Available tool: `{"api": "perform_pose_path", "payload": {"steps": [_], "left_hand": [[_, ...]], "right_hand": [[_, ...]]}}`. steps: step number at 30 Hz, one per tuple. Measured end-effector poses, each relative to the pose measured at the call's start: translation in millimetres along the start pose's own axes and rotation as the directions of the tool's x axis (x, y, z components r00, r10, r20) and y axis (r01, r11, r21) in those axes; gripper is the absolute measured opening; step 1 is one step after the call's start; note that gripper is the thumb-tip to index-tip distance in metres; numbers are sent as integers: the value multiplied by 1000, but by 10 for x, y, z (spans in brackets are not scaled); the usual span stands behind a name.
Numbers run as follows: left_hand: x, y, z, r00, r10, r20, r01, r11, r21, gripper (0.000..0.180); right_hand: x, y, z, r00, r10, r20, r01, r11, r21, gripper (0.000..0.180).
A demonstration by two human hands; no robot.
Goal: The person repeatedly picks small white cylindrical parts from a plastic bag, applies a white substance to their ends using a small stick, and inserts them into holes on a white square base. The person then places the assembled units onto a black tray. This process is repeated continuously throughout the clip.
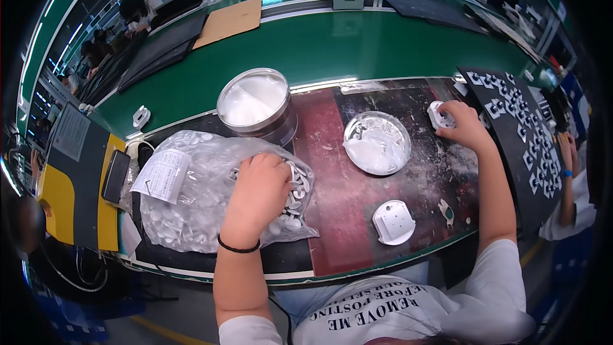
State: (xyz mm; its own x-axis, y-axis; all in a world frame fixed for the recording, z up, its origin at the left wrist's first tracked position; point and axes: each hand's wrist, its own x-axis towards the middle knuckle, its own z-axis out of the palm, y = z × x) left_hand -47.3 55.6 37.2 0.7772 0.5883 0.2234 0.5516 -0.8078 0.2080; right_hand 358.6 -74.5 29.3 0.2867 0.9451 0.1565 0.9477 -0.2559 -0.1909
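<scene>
At the mouth of a clear plastic bag (191, 211) full of small white plastic parts, my left hand (263, 182) reaches in with its fingers curled down. Its fingertips are hidden, so what they grip cannot be made out. Over at the right, my right hand (465, 126) pinches a white plastic housing (439, 115) between thumb and fingers, at the work surface. Between the hands lies a round, shallow dish (378, 144) with whitish, glossy material in it. Closer to me sits a round white part (394, 223) with a flat cut side.
Behind the bag stands an open metal tin (255, 102) with white contents. A black board (520, 131) at the right carries rows of small white parts. A loose white part (141, 117) lies far left, near a yellow-and-grey machine (76, 179). Another person's hand (566, 151) is beyond the board.
</scene>
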Motion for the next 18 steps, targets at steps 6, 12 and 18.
{"api": "perform_pose_path", "payload": {"steps": [6,12,18], "left_hand": [[49,101,-185,998,40,-38,-45,988,-144,10],[32,471,-155,974,226,28,-156,753,-640,12],[40,780,81,942,333,32,-156,522,-839,11]], "right_hand": [[-240,-504,-159,922,-246,-300,320,919,230,37],[-420,-1425,-196,577,-682,-449,811,545,215,36],[-595,-1308,-10,504,-717,-482,857,344,384,23]]}}
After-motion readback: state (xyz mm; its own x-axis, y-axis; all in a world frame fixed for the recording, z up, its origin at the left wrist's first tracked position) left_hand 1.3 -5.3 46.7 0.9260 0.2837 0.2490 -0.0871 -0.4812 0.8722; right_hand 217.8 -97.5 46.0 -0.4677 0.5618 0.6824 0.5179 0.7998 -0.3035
